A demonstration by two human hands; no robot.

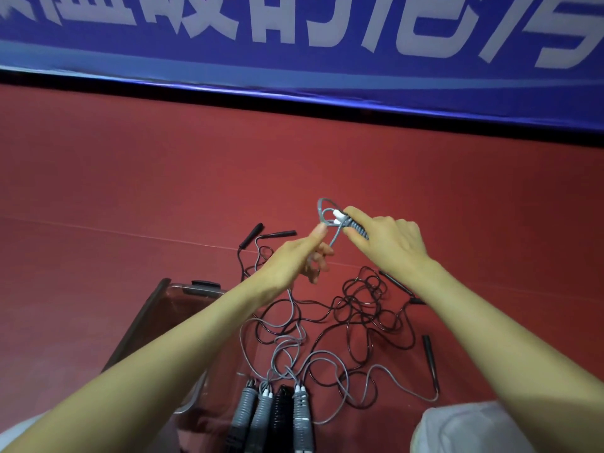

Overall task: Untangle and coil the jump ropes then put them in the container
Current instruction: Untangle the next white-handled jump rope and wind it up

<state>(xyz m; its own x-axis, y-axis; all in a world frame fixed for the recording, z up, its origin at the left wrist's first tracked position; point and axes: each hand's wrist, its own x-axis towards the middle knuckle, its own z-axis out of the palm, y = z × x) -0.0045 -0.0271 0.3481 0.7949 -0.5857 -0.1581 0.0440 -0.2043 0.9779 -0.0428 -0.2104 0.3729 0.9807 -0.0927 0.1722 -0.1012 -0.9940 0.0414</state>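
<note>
My right hand (389, 246) grips a coiled grey jump rope bundle (354, 226) with white-tipped handles, held above the red floor. My left hand (294, 259) pinches the grey cord loop (322, 210) that sticks out of that bundle's end. Below my hands a tangle of black rope (362, 308) and grey rope (294, 348) lies on the floor, with black handles (428, 353) scattered around it. Several coiled rope bundles (271, 416), grey and black, lie side by side at the bottom centre. A clear container (157, 308) stands at the lower left, partly hidden by my left forearm.
A blue banner (294, 44) with white lettering runs along the wall at the back, with a black strip below it. Red floor (130, 191) spreads between the banner and the ropes. White cloth on my knees (457, 429) shows at the bottom corners.
</note>
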